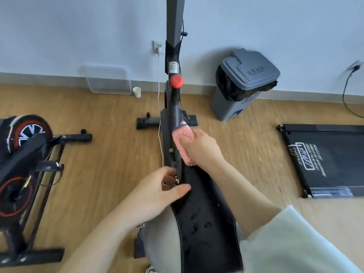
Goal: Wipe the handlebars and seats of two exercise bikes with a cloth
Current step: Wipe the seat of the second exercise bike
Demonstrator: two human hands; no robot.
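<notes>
A black exercise bike seat runs from the bottom middle up toward the bike's frame. My right hand grips a pink cloth and holds it against the narrow front tip of the seat. My left hand grips the left edge of the seat near its nose, thumb on top, fingers curled under. A second exercise bike with red-rimmed wheels stands at the left; its seat and handlebars are out of view.
A grey lidded bin stands by the wall at the right. A black treadmill lies on the wooden floor at the far right. A clear tray, a white cup and a white cable are by the wall.
</notes>
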